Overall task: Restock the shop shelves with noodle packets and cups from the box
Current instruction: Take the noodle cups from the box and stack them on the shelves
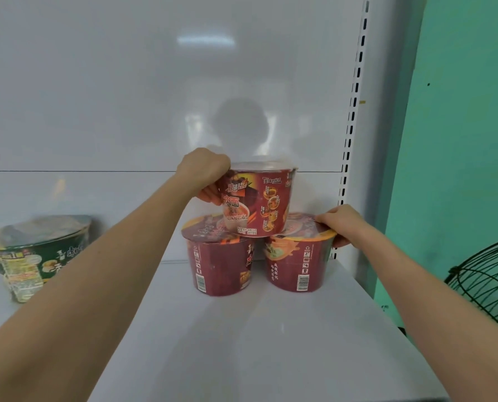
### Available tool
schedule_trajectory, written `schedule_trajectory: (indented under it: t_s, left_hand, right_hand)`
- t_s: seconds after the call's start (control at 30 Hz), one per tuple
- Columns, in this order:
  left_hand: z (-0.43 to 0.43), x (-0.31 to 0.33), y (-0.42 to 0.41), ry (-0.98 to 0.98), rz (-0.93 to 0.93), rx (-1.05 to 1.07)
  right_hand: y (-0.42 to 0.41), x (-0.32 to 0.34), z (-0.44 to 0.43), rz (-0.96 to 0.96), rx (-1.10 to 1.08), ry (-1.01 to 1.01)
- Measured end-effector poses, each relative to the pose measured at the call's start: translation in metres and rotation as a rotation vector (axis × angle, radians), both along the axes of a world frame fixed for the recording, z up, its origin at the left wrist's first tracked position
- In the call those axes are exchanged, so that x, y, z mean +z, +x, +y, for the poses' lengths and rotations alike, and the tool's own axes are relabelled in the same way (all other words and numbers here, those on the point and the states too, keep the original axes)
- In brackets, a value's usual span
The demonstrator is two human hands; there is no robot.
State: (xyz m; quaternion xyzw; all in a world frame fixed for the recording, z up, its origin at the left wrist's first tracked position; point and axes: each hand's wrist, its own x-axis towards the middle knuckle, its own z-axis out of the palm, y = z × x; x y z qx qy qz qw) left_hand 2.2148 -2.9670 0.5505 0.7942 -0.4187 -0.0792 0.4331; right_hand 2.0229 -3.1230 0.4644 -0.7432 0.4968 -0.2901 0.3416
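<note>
In the head view, our left hand (204, 172) curls round the left wall of the top red noodle cup (257, 201). That cup stands nearly upright on the shelf (271, 338), bridging the lids of the left lower cup (220, 265) and the right lower cup (298, 262). Our right hand (344, 224) pinches the right lower cup's rim. The top cup lies just right of the left grip, so we judge the left hand should settle it.

Bright, panel (205, 40) glare, edges perhaps soft
</note>
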Motion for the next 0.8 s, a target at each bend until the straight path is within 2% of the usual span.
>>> schedule_trajectory:
  t_s: [0.3, 0.5, 0.57, 0.63, 0.7, 0.8]
  left_hand:
    - [0.005, -0.001, -0.006, -0.021, 0.002, 0.023]
    - [0.013, -0.012, -0.011, -0.194, 0.033, 0.013]
    - [0.02, -0.019, -0.011, -0.26, -0.076, 0.063]
    - [0.029, -0.023, -0.012, -0.294, -0.25, 0.131]
    - [0.041, -0.025, -0.014, -0.296, -0.396, 0.177]
    - [0.064, -0.027, -0.017, -0.257, -0.601, 0.23]
  right_hand:
    - [0.0, 0.001, 0.005, -0.005, 0.007, 0.082]
    - [-0.012, -0.002, 0.017, -0.135, 0.001, 0.118]
    - [-0.017, -0.002, 0.023, -0.126, 0.001, 0.019]
    - [-0.025, -0.002, 0.032, -0.034, -0.029, -0.21]
    - [-0.035, -0.002, 0.049, 0.06, -0.091, -0.402]
    - [-0.046, -0.007, 0.081, 0.119, -0.116, -0.557]
